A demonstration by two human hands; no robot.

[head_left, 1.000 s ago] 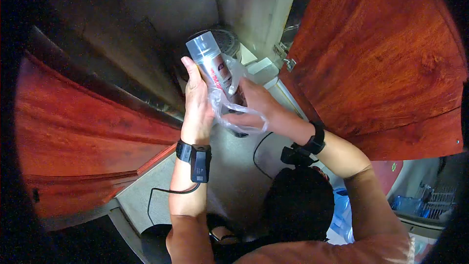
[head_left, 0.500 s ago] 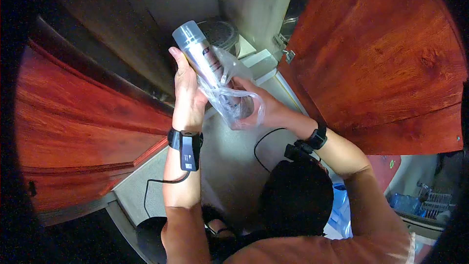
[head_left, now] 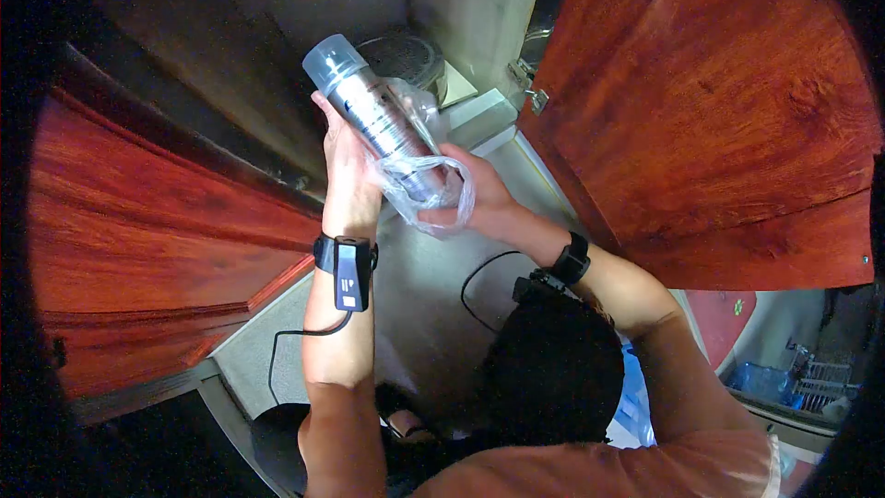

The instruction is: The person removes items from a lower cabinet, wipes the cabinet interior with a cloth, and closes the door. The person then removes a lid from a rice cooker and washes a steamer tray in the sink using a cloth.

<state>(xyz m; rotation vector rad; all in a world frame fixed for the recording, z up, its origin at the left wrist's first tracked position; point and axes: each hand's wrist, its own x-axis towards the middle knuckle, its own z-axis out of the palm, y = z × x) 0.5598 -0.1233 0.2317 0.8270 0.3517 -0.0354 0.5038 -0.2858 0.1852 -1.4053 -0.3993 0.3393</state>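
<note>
A silver spray can (head_left: 380,122) with a clear cap (head_left: 333,61) is tilted, its capped end up and to the left. Printed text shows along its side. Around its lower part lies a thin clear plastic bag (head_left: 412,177), bunched and loose, with the cap outside it. My left hand (head_left: 348,149) is closed around the can from the left, the thumb near the cap. On the other side, my right hand (head_left: 481,192) grips the lower end of the can through the bag. Part of its fingers is hidden behind the can and the bag.
An open red wooden cabinet door (head_left: 719,120) stands to the right, and a red cabinet panel (head_left: 166,231) is at the left. A dark round perforated object (head_left: 401,57) sits inside the cabinet behind the can. Farther right is a wire rack (head_left: 820,383).
The spray can has rolled so more of its printed text faces me. Both hands have shifted slightly left with it, and the bag sits more bunched around the lower end.
</note>
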